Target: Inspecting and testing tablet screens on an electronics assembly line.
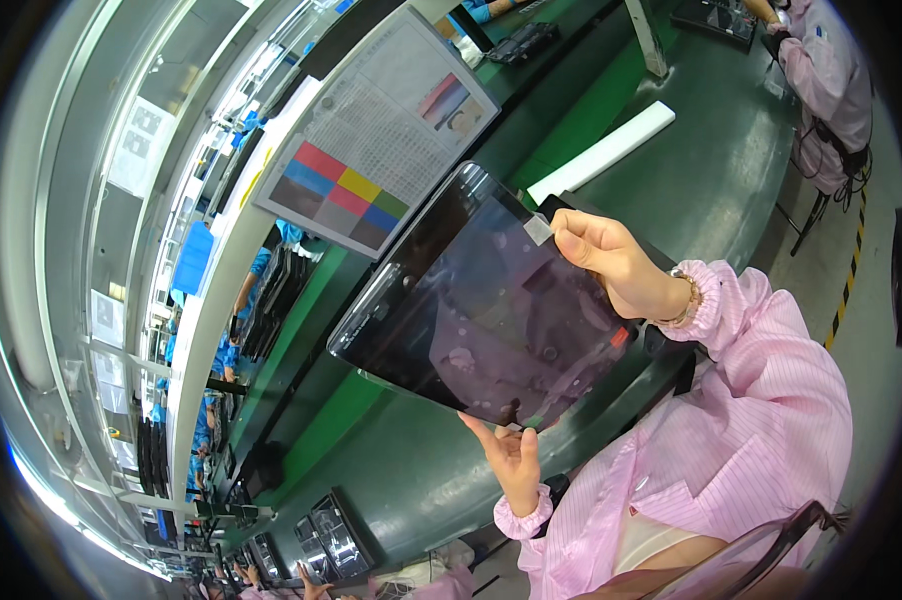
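A glossy black screen panel (411, 290) with a dark reflective face is held tilted in front of me, above the green bench. At its right edge my right hand (621, 265) grips it, thumb on the front and the other fingers partly hidden. Beside that thumb, a small silver-grey square tab (538, 229) sits at the panel's edge. Below, my left hand (511, 455) holds the panel's lower edge, with some fingers hidden beneath. A small red-orange patch (620, 338) shows near the panel's lower right corner.
The green work surface (731, 190) carries a long white bar (603, 152). A framed printed sheet with colour blocks (376, 130) stands behind the panel. Black trays (333, 535) lie at lower left. Another person in pink (826, 90) is at far right.
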The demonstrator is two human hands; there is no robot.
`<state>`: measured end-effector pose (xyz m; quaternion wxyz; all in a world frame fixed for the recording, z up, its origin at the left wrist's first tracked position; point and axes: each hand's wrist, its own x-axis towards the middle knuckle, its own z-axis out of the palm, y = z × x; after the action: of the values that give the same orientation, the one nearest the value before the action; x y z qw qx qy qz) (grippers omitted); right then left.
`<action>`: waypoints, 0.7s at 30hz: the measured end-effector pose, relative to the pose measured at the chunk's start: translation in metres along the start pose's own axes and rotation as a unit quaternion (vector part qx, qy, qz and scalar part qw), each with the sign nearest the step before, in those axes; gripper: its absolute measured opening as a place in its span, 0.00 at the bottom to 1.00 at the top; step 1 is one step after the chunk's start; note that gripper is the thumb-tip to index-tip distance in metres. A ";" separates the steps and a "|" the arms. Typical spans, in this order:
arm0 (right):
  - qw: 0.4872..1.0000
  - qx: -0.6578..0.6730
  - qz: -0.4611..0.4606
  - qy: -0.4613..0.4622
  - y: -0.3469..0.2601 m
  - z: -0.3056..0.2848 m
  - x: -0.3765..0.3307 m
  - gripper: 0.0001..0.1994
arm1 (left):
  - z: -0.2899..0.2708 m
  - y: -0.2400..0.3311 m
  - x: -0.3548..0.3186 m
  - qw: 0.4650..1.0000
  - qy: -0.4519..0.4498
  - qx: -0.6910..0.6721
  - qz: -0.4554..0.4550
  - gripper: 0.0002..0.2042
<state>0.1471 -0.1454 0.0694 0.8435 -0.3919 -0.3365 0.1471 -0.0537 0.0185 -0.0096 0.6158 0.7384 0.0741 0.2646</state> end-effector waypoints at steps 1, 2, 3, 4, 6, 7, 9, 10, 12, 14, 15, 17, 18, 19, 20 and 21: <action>1.000 -0.007 0.002 0.002 0.000 -0.001 -0.001 0.11 | -0.001 -0.001 0.000 1.000 -0.007 0.007 -0.007 0.47; 1.000 -0.015 0.004 0.003 -0.001 -0.002 -0.002 0.11 | 0.000 -0.002 0.000 1.000 -0.007 0.007 -0.006 0.47; 1.000 -0.016 0.004 0.002 -0.002 0.001 -0.002 0.11 | 0.000 -0.003 -0.001 1.000 -0.008 -0.015 -0.010 0.47; 1.000 -0.001 0.009 -0.003 -0.005 0.005 -0.002 0.10 | 0.000 -0.003 -0.002 0.999 -0.010 -0.036 -0.013 0.48; 1.000 0.014 0.014 -0.008 -0.005 0.006 -0.002 0.10 | -0.002 -0.005 -0.002 0.999 -0.011 -0.037 -0.015 0.49; 1.000 0.018 0.017 -0.007 -0.002 0.005 -0.001 0.10 | -0.003 -0.007 -0.002 0.999 -0.014 -0.036 -0.018 0.49; 1.000 0.022 0.018 -0.006 0.003 0.002 -0.001 0.10 | -0.003 -0.009 -0.003 0.998 -0.022 -0.054 -0.023 0.49; 1.000 0.026 0.013 -0.009 0.004 0.000 -0.002 0.10 | -0.003 -0.009 -0.004 0.997 -0.031 -0.070 -0.027 0.49; 0.999 0.030 0.009 -0.012 0.007 0.000 -0.002 0.10 | -0.003 -0.001 -0.004 0.993 -0.044 -0.103 -0.040 0.48; 0.999 0.037 0.026 0.003 0.008 0.004 -0.001 0.10 | -0.007 0.004 -0.004 0.988 -0.055 -0.136 -0.054 0.48; 0.999 0.038 0.027 0.003 0.008 0.003 0.000 0.10 | -0.009 0.003 -0.003 0.987 -0.064 -0.137 -0.054 0.47; 1.000 0.025 0.018 -0.004 0.005 0.003 -0.001 0.11 | -0.008 0.003 -0.003 0.986 -0.073 -0.136 -0.055 0.47; 1.000 0.025 0.018 -0.005 0.002 0.006 -0.001 0.11 | -0.007 0.006 -0.003 0.987 -0.068 -0.136 -0.054 0.47; 0.999 0.030 0.022 -0.007 -0.003 0.009 -0.001 0.11 | -0.006 0.008 -0.003 0.987 -0.061 -0.136 -0.053 0.47; 0.999 0.035 0.027 -0.010 -0.005 0.012 -0.002 0.10 | -0.007 0.009 -0.005 0.988 -0.059 -0.134 -0.052 0.47; 0.999 0.033 0.027 -0.008 -0.003 0.010 -0.001 0.10 | -0.005 0.012 -0.001 0.988 -0.066 -0.133 -0.051 0.47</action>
<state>0.1390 -0.1421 0.0757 0.8487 -0.3720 -0.3277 0.1841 -0.0596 0.0199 0.0025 0.7249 0.6610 0.0346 0.1909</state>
